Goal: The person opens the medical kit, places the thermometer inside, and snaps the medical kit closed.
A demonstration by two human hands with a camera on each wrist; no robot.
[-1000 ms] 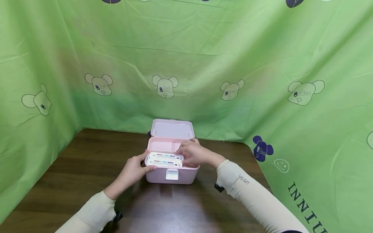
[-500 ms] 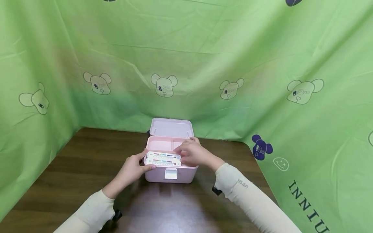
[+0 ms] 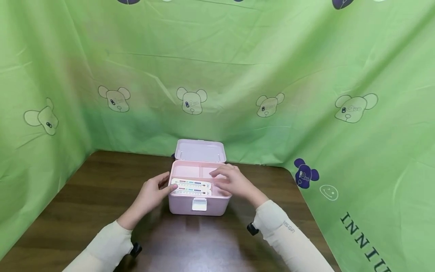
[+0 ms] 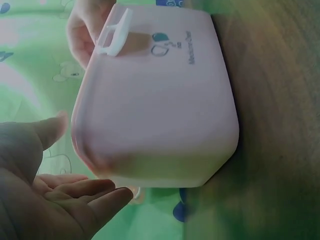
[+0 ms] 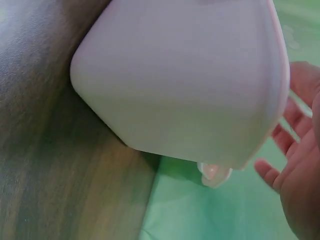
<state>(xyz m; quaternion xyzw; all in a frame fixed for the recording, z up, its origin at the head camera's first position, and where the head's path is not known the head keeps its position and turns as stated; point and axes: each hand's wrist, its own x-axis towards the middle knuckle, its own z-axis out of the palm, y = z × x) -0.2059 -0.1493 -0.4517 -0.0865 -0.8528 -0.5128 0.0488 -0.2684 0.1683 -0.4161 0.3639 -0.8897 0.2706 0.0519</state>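
Note:
An open pink plastic medicine chest (image 3: 185,207) stands on the table, its front printed "Medicine Chest" in the left wrist view. Two white thermometers, a rear one (image 3: 188,183) and a front one (image 3: 192,192), lie side by side at the front left of its top. My left hand (image 3: 149,196) is at the left side, thumb near the front rim; in the left wrist view its fingers are extended beside the chest and hold nothing. Above the right part hovers my right hand (image 3: 236,184), fingers loosely bent, with nothing visible in it.
The chest's lid (image 3: 200,151) leans back behind it. A divider (image 3: 200,170) splits the pink rear compartment. A white latch (image 3: 199,204) hangs at the front. Green printed cloth (image 3: 231,128) encloses the brown wooden table (image 3: 102,181) at the back and sides.
My right hand has drawn up and to the right, away from the thermometers. The left hand has loosened from the chest's left rim. Both thermometers lie in about the same place.

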